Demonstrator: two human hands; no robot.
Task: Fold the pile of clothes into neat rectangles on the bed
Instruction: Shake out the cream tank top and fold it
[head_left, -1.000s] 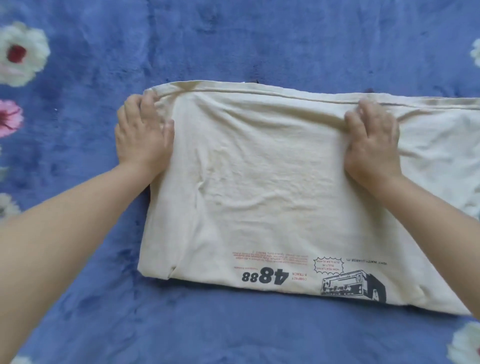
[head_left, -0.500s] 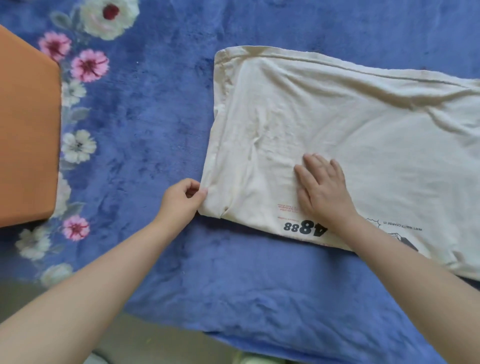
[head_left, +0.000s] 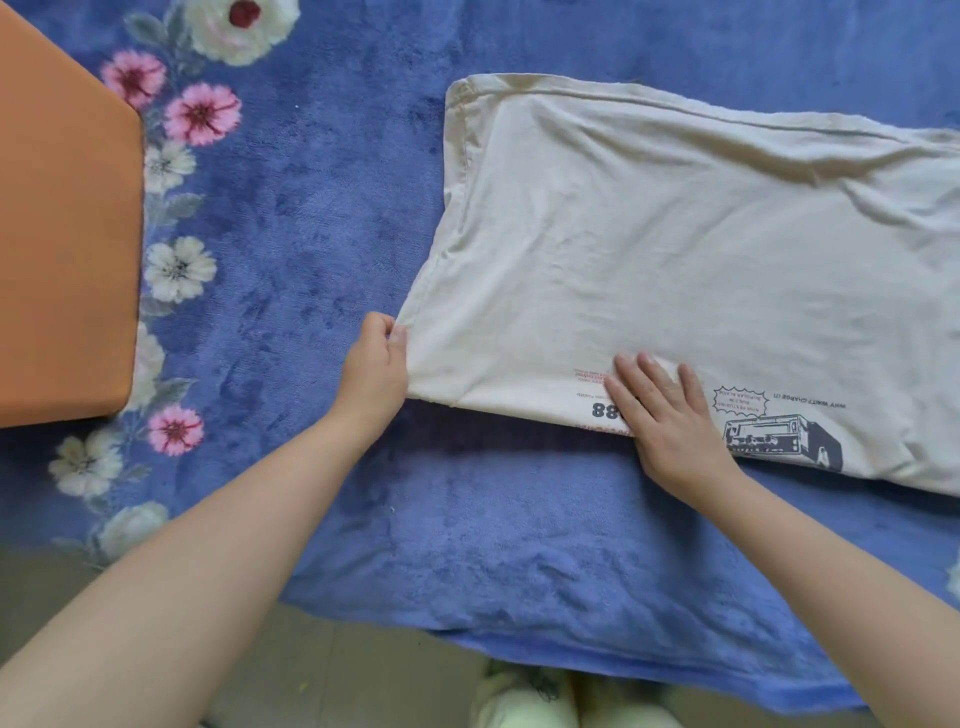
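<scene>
A cream T-shirt (head_left: 675, 249) lies folded into a long band on the blue flowered bedspread (head_left: 322, 218), its dark print and "88" lettering along the near edge. My left hand (head_left: 376, 366) pinches the shirt's near left corner between thumb and fingers. My right hand (head_left: 667, 415) lies flat on the near edge with fingers spread, covering part of the print. The shirt's right end runs out of view.
An orange cushion-like block (head_left: 62, 234) sits on the bed at the far left. The bed's near edge (head_left: 519, 649) drops to a grey floor, where pale shoes (head_left: 524, 696) show at the bottom.
Both hands left the shirt's far edge and came to the near edge. The left hand took hold of the near left corner; the right hand slid slightly nearer along the print.
</scene>
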